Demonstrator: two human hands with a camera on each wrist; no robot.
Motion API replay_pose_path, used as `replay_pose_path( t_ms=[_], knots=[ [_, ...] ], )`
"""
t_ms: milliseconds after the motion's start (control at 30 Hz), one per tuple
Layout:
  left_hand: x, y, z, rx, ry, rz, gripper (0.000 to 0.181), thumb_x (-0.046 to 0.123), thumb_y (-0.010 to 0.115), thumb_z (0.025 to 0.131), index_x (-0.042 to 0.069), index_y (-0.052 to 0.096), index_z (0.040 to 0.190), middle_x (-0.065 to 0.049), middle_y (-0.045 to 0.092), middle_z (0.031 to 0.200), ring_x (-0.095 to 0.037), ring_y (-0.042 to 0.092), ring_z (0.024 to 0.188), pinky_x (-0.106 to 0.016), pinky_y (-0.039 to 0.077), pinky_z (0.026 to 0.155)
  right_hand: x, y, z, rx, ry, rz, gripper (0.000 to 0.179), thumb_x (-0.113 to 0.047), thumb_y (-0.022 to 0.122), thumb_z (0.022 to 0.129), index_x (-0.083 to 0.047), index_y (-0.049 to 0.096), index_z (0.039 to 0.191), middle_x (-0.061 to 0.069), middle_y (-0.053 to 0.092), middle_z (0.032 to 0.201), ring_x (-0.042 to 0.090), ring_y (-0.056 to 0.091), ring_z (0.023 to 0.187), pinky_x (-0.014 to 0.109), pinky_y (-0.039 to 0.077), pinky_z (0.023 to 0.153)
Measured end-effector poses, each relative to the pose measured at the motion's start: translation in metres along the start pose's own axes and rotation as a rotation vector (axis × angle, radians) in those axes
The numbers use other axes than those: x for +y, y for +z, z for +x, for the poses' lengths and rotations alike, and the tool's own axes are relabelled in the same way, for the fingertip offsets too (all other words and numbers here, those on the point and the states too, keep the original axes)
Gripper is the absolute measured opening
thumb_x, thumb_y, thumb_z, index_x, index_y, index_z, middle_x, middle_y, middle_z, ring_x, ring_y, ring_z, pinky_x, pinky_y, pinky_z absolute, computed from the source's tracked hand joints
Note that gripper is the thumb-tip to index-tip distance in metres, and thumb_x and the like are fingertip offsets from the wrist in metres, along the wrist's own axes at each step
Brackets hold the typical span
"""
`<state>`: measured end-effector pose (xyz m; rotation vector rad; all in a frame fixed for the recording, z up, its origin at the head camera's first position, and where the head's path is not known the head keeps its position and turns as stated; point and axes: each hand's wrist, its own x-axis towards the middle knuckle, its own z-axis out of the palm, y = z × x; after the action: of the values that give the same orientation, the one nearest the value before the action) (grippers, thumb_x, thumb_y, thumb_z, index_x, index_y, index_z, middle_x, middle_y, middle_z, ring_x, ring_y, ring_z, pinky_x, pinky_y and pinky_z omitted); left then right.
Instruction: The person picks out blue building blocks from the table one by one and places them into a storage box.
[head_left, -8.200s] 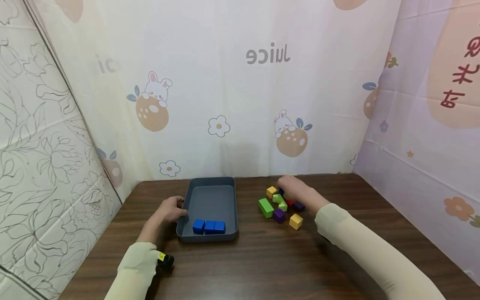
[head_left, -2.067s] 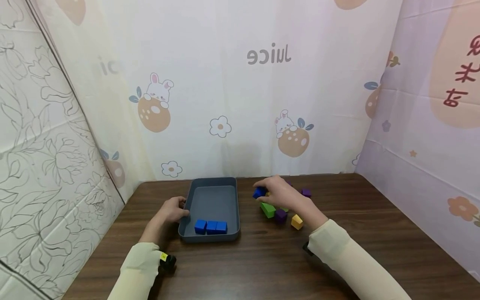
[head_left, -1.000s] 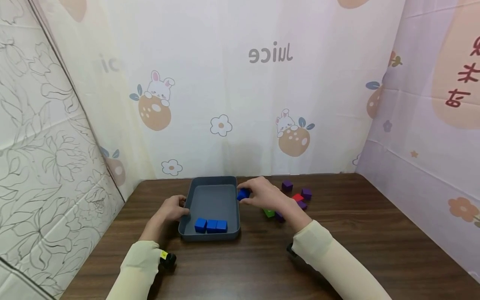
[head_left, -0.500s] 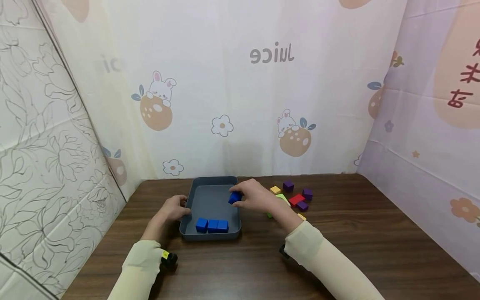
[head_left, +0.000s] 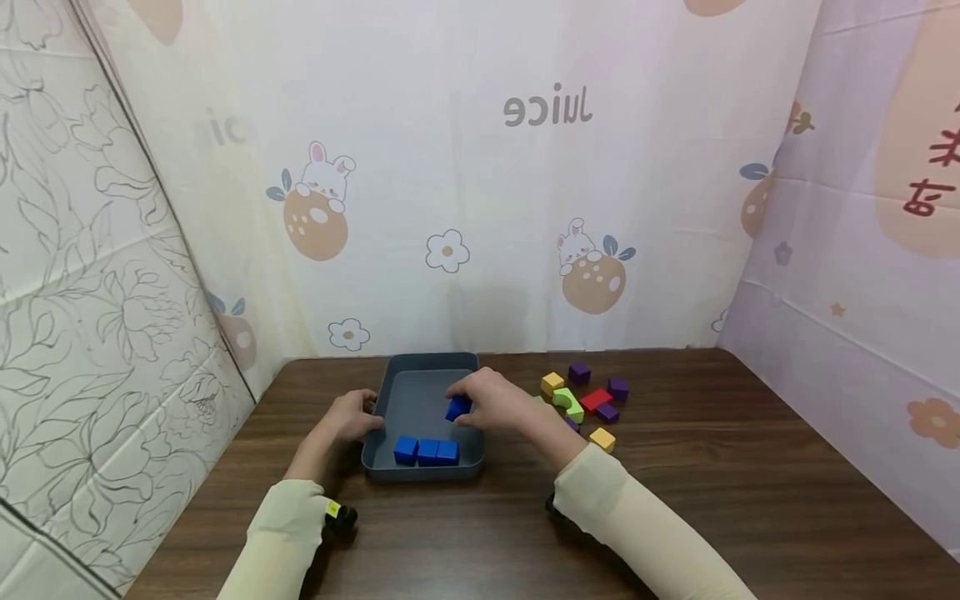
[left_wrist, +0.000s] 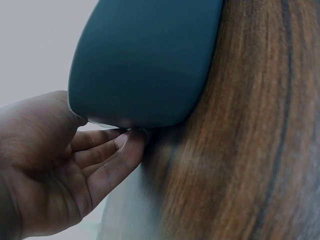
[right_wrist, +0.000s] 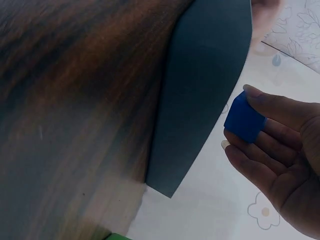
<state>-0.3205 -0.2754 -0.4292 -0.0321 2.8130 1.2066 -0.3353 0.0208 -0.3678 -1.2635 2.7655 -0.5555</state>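
Note:
A blue cube block (head_left: 458, 407) is pinched between the thumb and fingers of my right hand (head_left: 491, 403), over the right part of a grey tray (head_left: 427, 477). In the right wrist view the blue cube block (right_wrist: 245, 119) is held above the rim of the tray (right_wrist: 200, 95). Several other blue cube blocks (head_left: 427, 452) stand in a row along the tray's near side. My left hand (head_left: 350, 417) holds the tray's left side. In the left wrist view its fingers (left_wrist: 117, 167) curl against the tray wall (left_wrist: 145, 65), with the thumb partly hidden behind the rim.
Right of the tray lie loose blocks: a light green arch (head_left: 568, 403), a red block (head_left: 596, 400), yellow cubes (head_left: 602, 440) and several purple blocks (head_left: 617, 388). My right forearm partly hides this group. A patterned curtain (head_left: 487, 167) hangs behind the wooden table (head_left: 450, 542).
My right hand has picked up a blue cube block from the pile and carried it left, over the tray, and lower. My left hand has stayed at the tray's left side.

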Motion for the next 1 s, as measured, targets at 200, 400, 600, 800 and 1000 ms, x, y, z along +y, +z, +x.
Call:
replay_pose_path(
  t_ms=[200,400,600,800,1000],
  knots=[
    [0.001,0.000,0.001,0.000,-0.001,0.013,0.050,0.005,0.071,0.095,-0.011,0.056,0.139,-0.027,0.065,0.124,-0.032,0.070,0.099,-0.043,0.066,0.076,0.001,0.006,0.004,-0.058,0.014,-0.016,0.044,-0.021,0.083,0.093,-0.008,0.073,0.134,0.006,0.073,0.128,0.017,0.067,0.107,0.037,0.061,0.096],
    [0.001,0.000,-0.001,-0.005,0.004,0.015,0.049,0.004,0.071,0.095,-0.011,0.056,0.138,-0.027,0.065,0.123,-0.033,0.069,0.099,-0.044,0.066,0.077,0.001,0.011,0.006,-0.096,0.006,-0.057,0.044,-0.022,0.083,0.094,-0.008,0.073,0.135,0.007,0.073,0.129,0.018,0.068,0.111,0.036,0.060,0.098],
    [0.002,-0.002,-0.002,-0.006,0.007,0.020,0.048,0.004,0.071,0.095,-0.012,0.056,0.138,-0.026,0.066,0.121,-0.032,0.069,0.098,-0.044,0.066,0.076,-0.002,0.012,0.006,-0.130,0.015,-0.074,0.043,-0.022,0.082,0.095,-0.009,0.073,0.135,0.007,0.073,0.131,0.018,0.067,0.114,0.037,0.059,0.100],
    [0.001,-0.002,-0.001,-0.012,-0.004,0.019,0.049,0.005,0.071,0.096,-0.011,0.055,0.139,-0.027,0.065,0.124,-0.032,0.069,0.099,-0.044,0.066,0.078,-0.002,0.015,0.007,-0.164,0.007,-0.085,0.042,-0.020,0.082,0.095,-0.011,0.074,0.134,0.006,0.073,0.130,0.017,0.068,0.110,0.036,0.060,0.098],
    [0.002,-0.002,-0.001,-0.014,0.001,0.022,0.049,0.004,0.071,0.095,-0.012,0.055,0.139,-0.028,0.065,0.123,-0.033,0.069,0.099,-0.044,0.066,0.076,-0.002,0.017,0.008,-0.196,-0.006,-0.100,0.039,-0.019,0.082,0.094,-0.011,0.075,0.132,0.006,0.074,0.128,0.015,0.069,0.108,0.035,0.060,0.097]
  ],
)
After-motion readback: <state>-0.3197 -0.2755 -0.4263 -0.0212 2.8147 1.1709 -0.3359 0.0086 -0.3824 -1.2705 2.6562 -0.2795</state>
